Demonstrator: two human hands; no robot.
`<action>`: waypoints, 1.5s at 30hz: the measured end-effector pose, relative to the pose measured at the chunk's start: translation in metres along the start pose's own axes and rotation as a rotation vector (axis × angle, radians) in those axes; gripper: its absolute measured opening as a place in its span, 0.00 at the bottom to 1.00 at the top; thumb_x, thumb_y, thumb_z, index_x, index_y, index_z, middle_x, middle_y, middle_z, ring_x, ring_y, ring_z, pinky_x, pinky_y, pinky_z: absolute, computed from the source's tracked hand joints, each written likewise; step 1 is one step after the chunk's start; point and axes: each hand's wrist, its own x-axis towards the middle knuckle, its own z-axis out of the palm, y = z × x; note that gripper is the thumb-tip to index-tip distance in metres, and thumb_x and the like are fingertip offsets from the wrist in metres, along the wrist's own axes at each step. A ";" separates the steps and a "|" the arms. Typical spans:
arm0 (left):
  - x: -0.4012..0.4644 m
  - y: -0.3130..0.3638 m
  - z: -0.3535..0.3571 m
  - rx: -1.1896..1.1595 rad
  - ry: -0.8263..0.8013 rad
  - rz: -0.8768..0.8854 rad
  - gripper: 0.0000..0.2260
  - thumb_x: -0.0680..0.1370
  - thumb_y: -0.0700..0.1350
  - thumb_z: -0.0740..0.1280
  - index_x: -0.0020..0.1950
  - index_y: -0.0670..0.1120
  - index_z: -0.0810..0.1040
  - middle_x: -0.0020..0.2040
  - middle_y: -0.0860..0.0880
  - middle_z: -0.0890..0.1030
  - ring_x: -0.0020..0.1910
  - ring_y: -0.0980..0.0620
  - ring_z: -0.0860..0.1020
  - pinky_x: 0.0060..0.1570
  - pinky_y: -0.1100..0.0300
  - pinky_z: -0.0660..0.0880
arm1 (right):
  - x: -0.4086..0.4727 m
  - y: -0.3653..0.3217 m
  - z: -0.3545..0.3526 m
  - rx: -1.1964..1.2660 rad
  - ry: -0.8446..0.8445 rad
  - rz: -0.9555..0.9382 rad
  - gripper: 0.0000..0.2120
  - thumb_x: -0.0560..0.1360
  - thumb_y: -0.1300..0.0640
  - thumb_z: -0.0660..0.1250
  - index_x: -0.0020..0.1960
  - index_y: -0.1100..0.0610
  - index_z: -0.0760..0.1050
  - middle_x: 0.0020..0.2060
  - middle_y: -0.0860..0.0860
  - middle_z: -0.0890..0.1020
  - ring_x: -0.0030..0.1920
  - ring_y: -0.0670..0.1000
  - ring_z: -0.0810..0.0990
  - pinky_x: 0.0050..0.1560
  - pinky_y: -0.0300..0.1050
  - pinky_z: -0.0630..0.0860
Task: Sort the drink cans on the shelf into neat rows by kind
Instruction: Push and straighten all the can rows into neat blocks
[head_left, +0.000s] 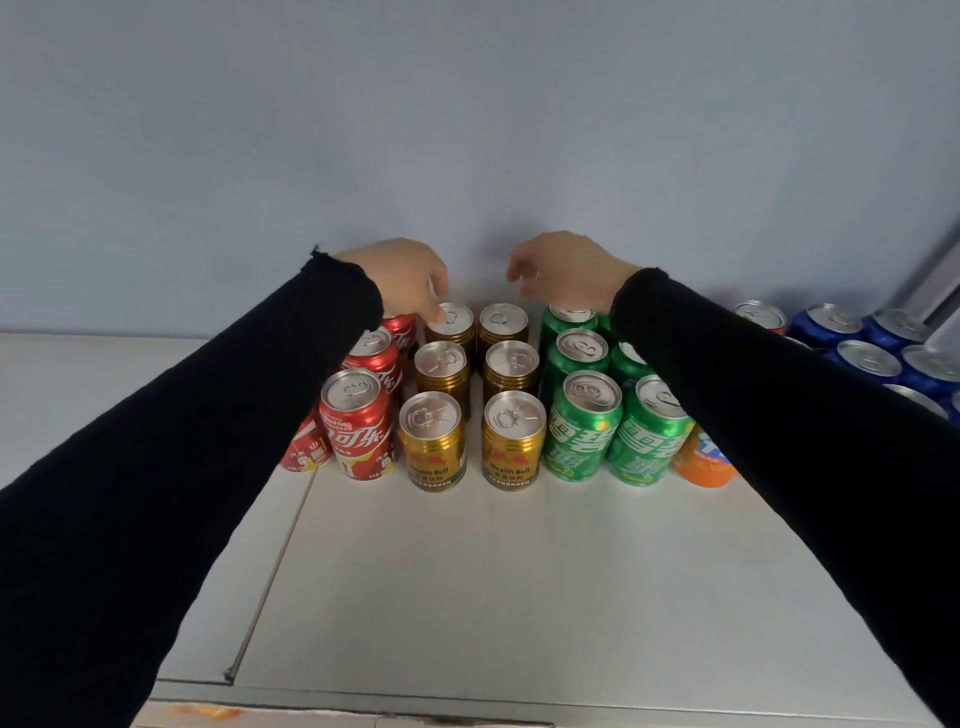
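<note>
Drink cans stand in rows on a white shelf top (467, 571). From left to right come red cola cans (357, 421), two rows of gold cans (432, 441), two rows of green cans (583, 426), orange cans (702, 465) and blue cans (866, 359). My left hand (402, 280) reaches to the back, and its fingertips touch the left rim of the rear gold can (453, 316). My right hand (569, 270) hovers above the rear green cans (571, 314), fingers loosely curled, holding nothing. My right sleeve hides most of the orange cans.
A pale blue wall stands directly behind the cans. A seam (270, 571) runs through the shelf top on the left. The front edge (363, 696) lies near the bottom of the view. A grey frame (935, 270) rises at the far right.
</note>
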 end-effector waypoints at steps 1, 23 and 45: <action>0.006 0.002 0.006 0.026 -0.005 0.003 0.18 0.77 0.54 0.70 0.66 0.50 0.77 0.61 0.51 0.78 0.54 0.50 0.74 0.54 0.56 0.71 | 0.004 -0.004 0.005 -0.041 -0.023 0.015 0.14 0.79 0.52 0.65 0.62 0.56 0.78 0.58 0.54 0.80 0.59 0.57 0.77 0.60 0.48 0.73; -0.022 0.051 0.017 0.011 0.184 0.111 0.28 0.79 0.63 0.62 0.76 0.51 0.69 0.72 0.46 0.72 0.70 0.45 0.70 0.67 0.49 0.66 | -0.063 0.010 -0.019 0.098 0.163 0.000 0.21 0.77 0.44 0.68 0.68 0.50 0.75 0.59 0.49 0.81 0.58 0.52 0.78 0.63 0.53 0.72; -0.073 0.156 0.056 -0.233 0.171 0.249 0.20 0.72 0.54 0.75 0.62 0.53 0.79 0.51 0.54 0.77 0.41 0.60 0.71 0.41 0.60 0.64 | -0.193 0.065 0.020 0.115 0.043 -0.037 0.21 0.73 0.47 0.74 0.64 0.50 0.76 0.53 0.52 0.76 0.54 0.54 0.75 0.52 0.52 0.72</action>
